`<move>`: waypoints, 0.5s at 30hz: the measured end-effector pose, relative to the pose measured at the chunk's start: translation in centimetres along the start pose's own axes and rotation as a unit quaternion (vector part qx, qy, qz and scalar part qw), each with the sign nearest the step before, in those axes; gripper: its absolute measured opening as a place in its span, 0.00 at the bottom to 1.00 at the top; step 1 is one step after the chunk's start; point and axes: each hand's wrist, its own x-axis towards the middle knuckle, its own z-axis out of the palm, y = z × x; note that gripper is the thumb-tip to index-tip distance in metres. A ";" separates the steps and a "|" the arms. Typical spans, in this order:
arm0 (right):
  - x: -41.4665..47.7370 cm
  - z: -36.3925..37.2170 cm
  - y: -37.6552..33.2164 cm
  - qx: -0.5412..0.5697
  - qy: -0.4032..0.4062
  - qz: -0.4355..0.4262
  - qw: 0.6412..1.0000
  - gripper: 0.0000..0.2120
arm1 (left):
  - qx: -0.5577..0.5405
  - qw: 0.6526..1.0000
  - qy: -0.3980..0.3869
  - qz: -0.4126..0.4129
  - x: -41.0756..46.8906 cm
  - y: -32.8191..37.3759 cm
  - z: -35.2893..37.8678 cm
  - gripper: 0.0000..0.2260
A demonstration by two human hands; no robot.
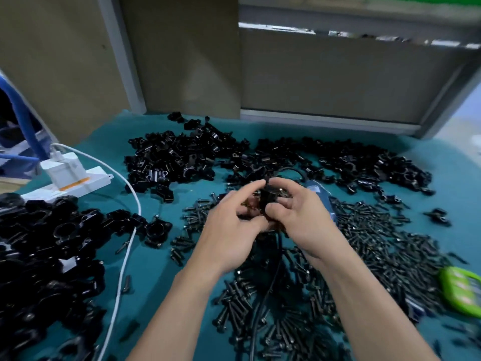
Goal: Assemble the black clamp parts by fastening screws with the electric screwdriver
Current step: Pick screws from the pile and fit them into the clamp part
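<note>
Clamp part (266, 201), black, is held at ctr of view, above the teal counter (151, 256), and is gripped from both sides. The left hand (229, 220) is closed on it from 9 o'clock, w/ the index finger stretched over its top. The right hand (299, 217) is curled round it from 3 o'clock, thumb pressed on the near face. The part is mostly hidden by fingers, so whether a screw is seated in it cannot be told.

The electric screwdriver (320, 196), blue-grey, is laid on the counter just behind the right hand, approx. 2 o'clock from the part, and is partly covered by that hand. Its black cord (268, 290) is seen running toward 6 o'clock btwn the forearms.

Loose screws (377, 246) are spread from 3 to 6 o'clock, under and beside the wrists. Heaps of clamp pieces (177, 160) are piled at 11 and 1 o'clock, w/ a larger heap (46, 243) at 8 o'clock. A white power strip (78, 181) w/ a plugged adapter is set at 10 o'clock, and a white cable (125, 256) is trailed from it toward 7 o'clock. A green object (460, 287), blurred, is seen at 4 o'clock by the frame edge.
</note>
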 end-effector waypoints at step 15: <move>-3.7 -1.9 2.2 0.173 -0.105 0.050 0.978 0.10 | -0.101 0.981 -0.155 0.060 -0.1 -2.1 2.4 0.13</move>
